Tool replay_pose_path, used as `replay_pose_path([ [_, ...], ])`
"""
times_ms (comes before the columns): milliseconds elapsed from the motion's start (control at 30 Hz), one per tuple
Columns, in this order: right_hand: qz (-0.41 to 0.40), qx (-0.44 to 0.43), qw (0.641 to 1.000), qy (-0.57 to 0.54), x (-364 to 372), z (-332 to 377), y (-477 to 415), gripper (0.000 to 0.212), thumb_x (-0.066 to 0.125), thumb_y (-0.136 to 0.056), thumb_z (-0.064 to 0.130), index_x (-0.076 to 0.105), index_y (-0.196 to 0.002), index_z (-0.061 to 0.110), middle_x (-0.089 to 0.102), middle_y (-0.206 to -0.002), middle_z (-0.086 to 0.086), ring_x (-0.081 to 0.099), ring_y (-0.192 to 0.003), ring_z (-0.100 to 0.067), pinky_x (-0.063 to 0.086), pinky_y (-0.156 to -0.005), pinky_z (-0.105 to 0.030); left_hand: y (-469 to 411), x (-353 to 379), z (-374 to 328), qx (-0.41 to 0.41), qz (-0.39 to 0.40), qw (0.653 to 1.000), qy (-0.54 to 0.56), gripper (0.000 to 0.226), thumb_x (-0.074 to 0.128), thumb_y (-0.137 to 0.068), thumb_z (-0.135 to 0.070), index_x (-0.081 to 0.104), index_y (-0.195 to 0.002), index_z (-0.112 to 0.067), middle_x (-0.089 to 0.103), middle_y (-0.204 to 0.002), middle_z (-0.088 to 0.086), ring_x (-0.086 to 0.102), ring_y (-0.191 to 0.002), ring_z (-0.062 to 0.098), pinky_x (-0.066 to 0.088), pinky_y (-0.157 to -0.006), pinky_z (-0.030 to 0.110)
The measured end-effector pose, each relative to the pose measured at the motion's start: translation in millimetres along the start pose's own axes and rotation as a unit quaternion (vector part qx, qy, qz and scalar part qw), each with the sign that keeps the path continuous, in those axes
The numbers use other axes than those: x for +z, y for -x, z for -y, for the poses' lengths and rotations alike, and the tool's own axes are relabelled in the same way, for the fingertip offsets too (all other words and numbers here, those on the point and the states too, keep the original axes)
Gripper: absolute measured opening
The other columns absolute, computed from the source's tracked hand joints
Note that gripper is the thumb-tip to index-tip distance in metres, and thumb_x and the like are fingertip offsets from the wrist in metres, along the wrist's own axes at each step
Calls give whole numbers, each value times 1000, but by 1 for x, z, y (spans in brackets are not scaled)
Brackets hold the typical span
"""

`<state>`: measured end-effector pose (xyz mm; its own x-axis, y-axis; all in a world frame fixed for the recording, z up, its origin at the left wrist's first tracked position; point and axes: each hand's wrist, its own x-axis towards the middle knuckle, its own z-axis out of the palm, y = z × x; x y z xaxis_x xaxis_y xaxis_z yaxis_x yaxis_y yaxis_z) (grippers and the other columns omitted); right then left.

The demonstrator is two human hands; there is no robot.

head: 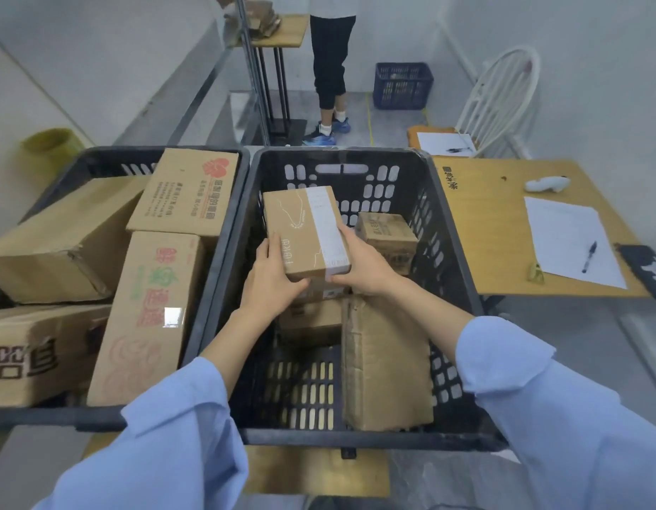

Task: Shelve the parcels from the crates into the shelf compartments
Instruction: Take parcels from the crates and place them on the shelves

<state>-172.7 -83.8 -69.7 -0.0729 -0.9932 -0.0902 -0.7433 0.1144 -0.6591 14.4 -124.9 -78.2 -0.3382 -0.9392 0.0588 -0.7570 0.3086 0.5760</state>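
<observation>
Cardboard parcel (300, 230), white label (324, 226), writing unreadable

The right crate (452, 230) has open floor near-left; parcels (387, 362) crowd its right and far side. The left crate (98, 156) is jammed with boxes (160, 307).

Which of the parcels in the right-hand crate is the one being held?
The small brown box with the white label strip, gripped by the left hand and right hand. The other parcels lie lower in the crate, untouched.
</observation>
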Motion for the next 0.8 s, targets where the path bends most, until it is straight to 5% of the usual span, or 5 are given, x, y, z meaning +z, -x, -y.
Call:
replay_pose_path([
  [300, -38, -46, 998, -12, -38, 18, 26, 101, 82, -75, 22, 19, -153, 16, 49, -140, -2, 50, -120, -21, 44, -85, -33, 20, -26, -31, 46, -59, 997, 24, 99, 79, -76, -38, 21, -152, -14, 28, -155, 8, 37, -136, 23, 38, -103, 34],
  [433, -43, -88, 995, -29, -63, 38, 47, 101, 82, -75, 23, 19, -153, 17, 48, -141, 1, 47, -118, -13, 48, -95, -38, 42, -48, -57, 56, -106, 992, 35, 94, 78, -77, -38, 24, -151, -15, 30, -152, 7, 36, -135, 21, 31, -98, 26],
  [567, -32, -126, 989, -75, -84, 61, 72, 106, 86, -74, 30, 16, -153, 21, 42, -147, 3, 39, -120, -3, 37, -96, -27, 74, -74, -79, 56, -156, 986, 31, 94, 75, -80, -42, 21, -154, -17, 25, -157, 5, 28, -141, 20, 25, -109, 29],
  [800, -2, -190, 972, -136, -91, 109, 113, 123, 88, -71, 29, 0, -156, 18, 25, -159, 2, 26, -139, -7, 25, -115, -34, 146, -122, -95, 41, -226, 972, 47, 92, 69, -86, -43, 11, -156, -28, 22, -158, 0, 27, -142, 18, 29, -116, 42],
])
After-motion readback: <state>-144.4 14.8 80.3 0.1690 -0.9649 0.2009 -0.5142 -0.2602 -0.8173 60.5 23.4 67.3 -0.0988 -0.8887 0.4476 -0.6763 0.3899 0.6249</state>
